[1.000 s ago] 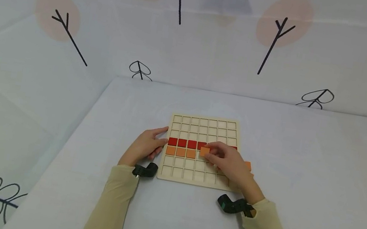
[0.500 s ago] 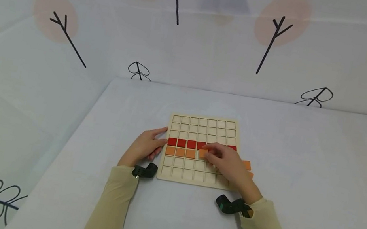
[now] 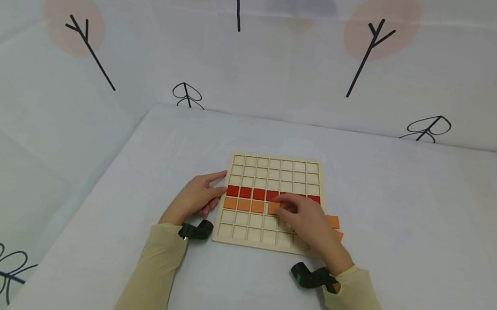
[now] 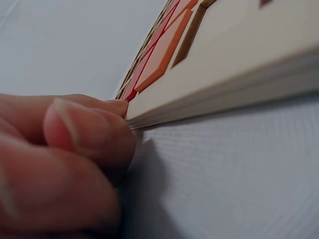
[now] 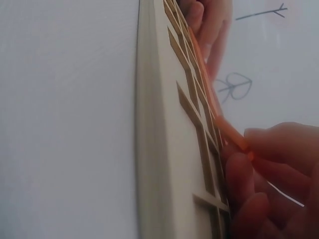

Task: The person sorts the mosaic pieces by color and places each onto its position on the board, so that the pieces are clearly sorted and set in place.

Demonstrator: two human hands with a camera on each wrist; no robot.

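Observation:
A square wooden grid board [image 3: 241, 234] lies on the white table. Red square tiles [image 3: 246, 192] run across its middle row, partly covered by my right hand [image 3: 313, 225]. Just below them, 3 orange tiles [image 3: 244, 205] fill the left cells of their row. My right hand pinches another orange tile [image 3: 273, 209] at the fourth cell of that row; the right wrist view has this pinched tile [image 5: 232, 133] tilted, one edge down at the grid. My left hand [image 3: 195, 195] touches the board's left edge with thumb and index finger, the index finger stretched along it.
Loose orange tiles [image 3: 333, 221] lie by the board's right edge, partly behind my right hand. Each wrist wears a dark camera [image 3: 309, 276] on a strap. A white cloth wall [image 3: 290, 75] with line-drawn plants rises behind the table [image 3: 436, 233].
My right hand has brought the orange tile slightly left and down, from above the row onto its fourth cell. My left hand has stayed at the board's edge.

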